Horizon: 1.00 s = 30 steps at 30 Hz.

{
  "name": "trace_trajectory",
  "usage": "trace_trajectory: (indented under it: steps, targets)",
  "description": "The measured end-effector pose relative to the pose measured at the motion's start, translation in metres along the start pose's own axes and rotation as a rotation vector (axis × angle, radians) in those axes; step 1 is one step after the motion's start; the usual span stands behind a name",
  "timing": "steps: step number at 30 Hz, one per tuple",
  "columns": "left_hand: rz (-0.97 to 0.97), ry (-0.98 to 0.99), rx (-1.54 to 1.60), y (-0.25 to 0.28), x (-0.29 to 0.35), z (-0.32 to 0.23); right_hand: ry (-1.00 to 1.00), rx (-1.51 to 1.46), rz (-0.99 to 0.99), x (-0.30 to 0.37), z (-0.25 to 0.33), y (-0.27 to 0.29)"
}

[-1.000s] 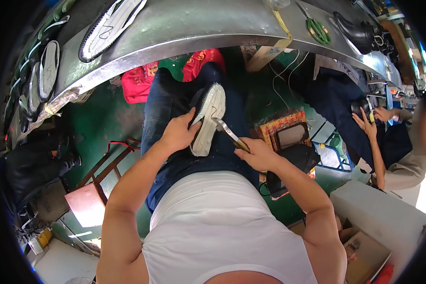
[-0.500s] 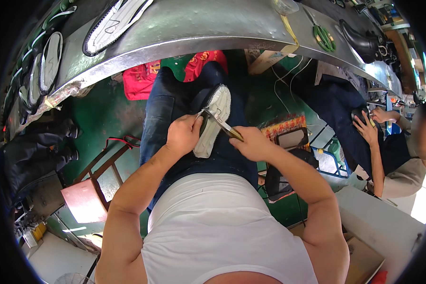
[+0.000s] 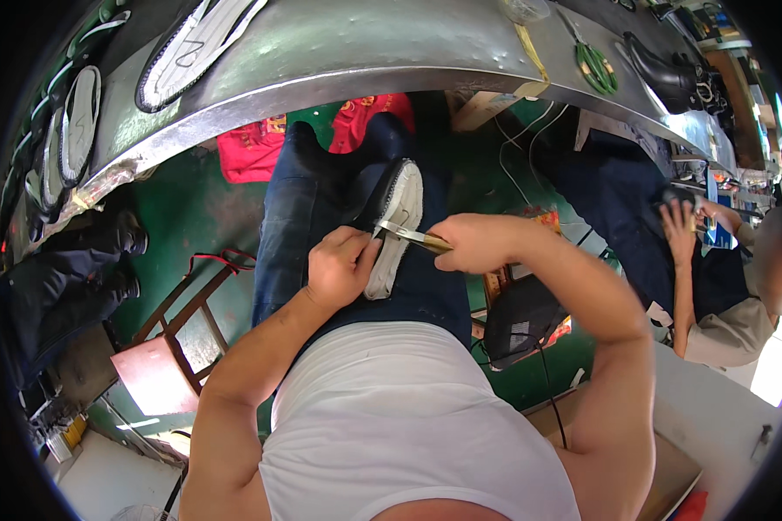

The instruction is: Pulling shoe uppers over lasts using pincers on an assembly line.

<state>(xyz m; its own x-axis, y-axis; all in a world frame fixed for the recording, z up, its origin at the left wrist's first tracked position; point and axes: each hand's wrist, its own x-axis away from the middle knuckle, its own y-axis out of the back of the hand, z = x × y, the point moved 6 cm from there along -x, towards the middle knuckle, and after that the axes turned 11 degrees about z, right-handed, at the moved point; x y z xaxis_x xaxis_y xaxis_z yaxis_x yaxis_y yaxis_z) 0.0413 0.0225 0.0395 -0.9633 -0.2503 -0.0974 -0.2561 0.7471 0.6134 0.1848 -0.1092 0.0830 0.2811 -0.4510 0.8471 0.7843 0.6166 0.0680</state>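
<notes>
shoe: white-soled shoe rests on the lap
left hand: grips the shoe's side
right hand: holds a metal tool; its tip touches the sole
counter: grey; shoe soles lie on it

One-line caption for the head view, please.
Seated person's left hand steadies a white-soled shoe on the lap while the right hand works pliers at its edge.

A green floor lies under a long grey metal workbench, a wooden stool at left.
</notes>
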Motion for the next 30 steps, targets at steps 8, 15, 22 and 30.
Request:
trace_trajectory:
  steps: [8,15,22,30]
  targets:
    - [0.337,0.362,0.572,-0.055,0.003,0.085,-0.078,0.314,-0.110,-0.009,-0.018,0.020]
    - [0.498,0.367,0.996,-0.048,-0.015,0.071,0.300,0.442,-0.479,-0.056,-0.077,0.018]
    - [0.458,0.335,0.662,-0.049,-0.024,0.076,0.254,0.074,-0.580,-0.050,-0.083,0.000]
    - [0.286,0.423,0.351,-0.051,-0.021,0.064,0.315,0.250,-1.082,-0.011,-0.065,-0.017]
